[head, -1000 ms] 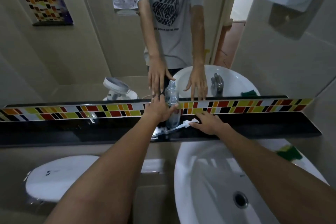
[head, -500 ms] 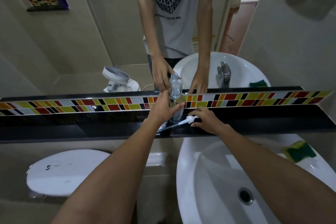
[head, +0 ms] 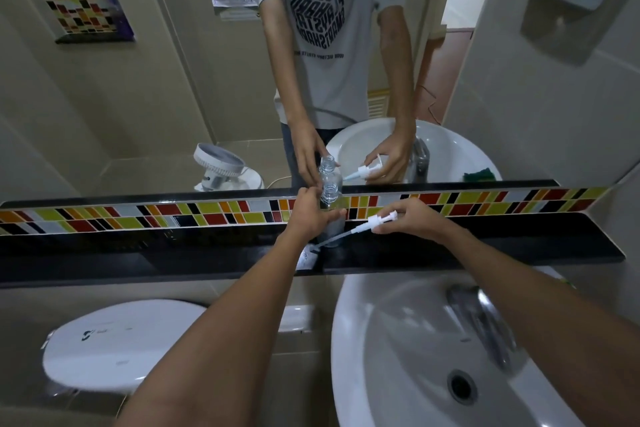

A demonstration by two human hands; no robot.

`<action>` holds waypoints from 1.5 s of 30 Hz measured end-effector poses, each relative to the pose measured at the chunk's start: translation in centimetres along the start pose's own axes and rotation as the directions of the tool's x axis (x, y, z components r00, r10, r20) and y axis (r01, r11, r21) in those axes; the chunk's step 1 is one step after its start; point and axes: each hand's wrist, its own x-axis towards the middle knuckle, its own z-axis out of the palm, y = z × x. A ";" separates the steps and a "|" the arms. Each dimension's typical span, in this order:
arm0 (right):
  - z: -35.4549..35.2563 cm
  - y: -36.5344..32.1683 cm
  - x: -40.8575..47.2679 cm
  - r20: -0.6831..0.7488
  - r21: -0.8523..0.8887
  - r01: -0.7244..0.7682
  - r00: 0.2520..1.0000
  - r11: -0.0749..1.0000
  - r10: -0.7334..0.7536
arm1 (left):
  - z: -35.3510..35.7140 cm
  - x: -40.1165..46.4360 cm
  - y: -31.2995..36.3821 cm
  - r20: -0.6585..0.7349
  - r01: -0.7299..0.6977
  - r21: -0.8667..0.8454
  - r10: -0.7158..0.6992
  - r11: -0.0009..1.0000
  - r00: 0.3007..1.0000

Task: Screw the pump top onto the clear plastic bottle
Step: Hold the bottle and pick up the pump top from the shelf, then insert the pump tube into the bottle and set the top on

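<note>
A clear plastic bottle stands upright on the black shelf against the mirror, its threaded neck uncapped. My left hand wraps around the bottle's body. My right hand grips the white pump top just right of the bottle, lifted off the shelf. The pump's dip tube slants down to the left, its tip near the bottle's base. Pump and bottle are apart.
A white sink with a chrome tap lies below the shelf on the right. A white toilet tank lid sits lower left. The mirror above a coloured tile strip reflects a person, a fan and the sink.
My right hand has raised the pump top off the shelf and turned it, so the tube now slants downward. My left hand stays on the bottle. The camera tilted.
</note>
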 end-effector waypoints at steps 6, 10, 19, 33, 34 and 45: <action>-2.4 -2.6 -1.8 -0.087 0.294 0.077 0.995 0.953 -0.053 | -0.1 -0.2 -0.1 0.060 0.050 -0.095 -0.044 0.994 0.997; -4.0 -5.1 -2.2 -0.207 0.313 0.161 0.973 0.936 -0.098 | -0.6 -1.3 0.8 0.115 0.078 -0.177 -0.058 0.981 0.992; -7.2 -12.3 -2.5 -0.473 0.293 0.428 0.842 0.855 -0.259 | 0.0 -1.6 0.5 0.111 0.082 -0.181 -0.062 0.980 0.992; -5.2 -14.4 -1.5 -0.450 0.240 0.482 0.824 0.842 -0.343 | 0.4 -1.2 -0.2 0.100 0.092 -0.190 -0.074 0.977 0.992; -4.9 -14.3 -1.4 -0.439 0.247 0.474 0.832 0.845 -0.339 | 0.4 -1.2 -0.2 0.100 0.092 -0.193 -0.073 0.977 0.992; 0.7 -10.9 0.9 -0.251 0.190 0.354 0.919 0.916 -0.303 | 0.4 -0.4 -1.5 0.074 0.089 -0.191 -0.076 0.978 0.994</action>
